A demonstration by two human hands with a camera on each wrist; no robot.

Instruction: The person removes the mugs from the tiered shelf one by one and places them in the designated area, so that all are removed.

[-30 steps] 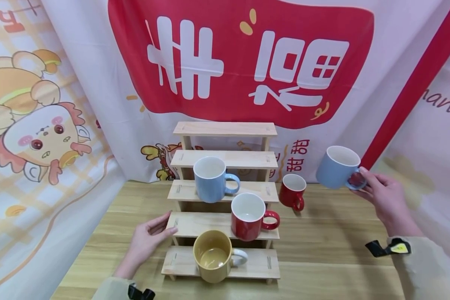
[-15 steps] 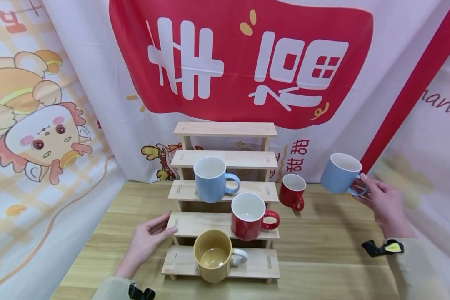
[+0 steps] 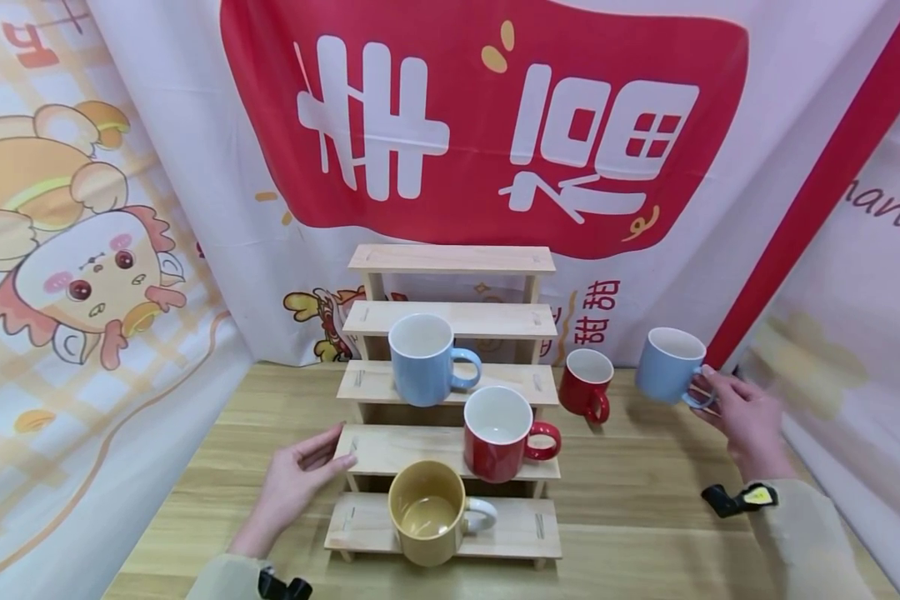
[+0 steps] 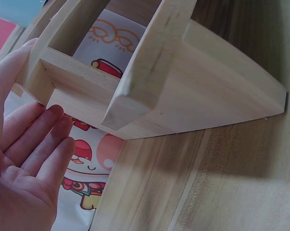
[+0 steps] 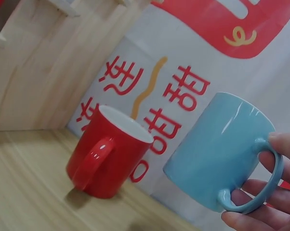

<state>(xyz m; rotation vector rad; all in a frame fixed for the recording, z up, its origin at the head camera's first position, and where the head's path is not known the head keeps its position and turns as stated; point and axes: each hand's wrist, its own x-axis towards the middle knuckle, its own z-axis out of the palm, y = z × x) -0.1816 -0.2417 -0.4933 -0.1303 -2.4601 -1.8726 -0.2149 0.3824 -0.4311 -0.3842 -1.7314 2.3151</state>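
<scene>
Of 5 mugs, 4 white inside, your right hand [image 3: 746, 417] pinches 1 blue mug [image 3: 665, 371] by its handle, frame right, near 1 red mug [image 3: 581, 390] on the counter [image 3: 630, 500]; the central 5-step rack [image 3: 401, 450] bears 1 other blue mug [image 3: 420, 375], 1 other red mug [image 3: 491, 454] and 1 yellow mug [image 3: 426, 542]. Your left hand [image 3: 292, 483], fingers extended, touches the rack's left edge. Red lettering [image 3: 598, 296] reads "甜甜".
</scene>
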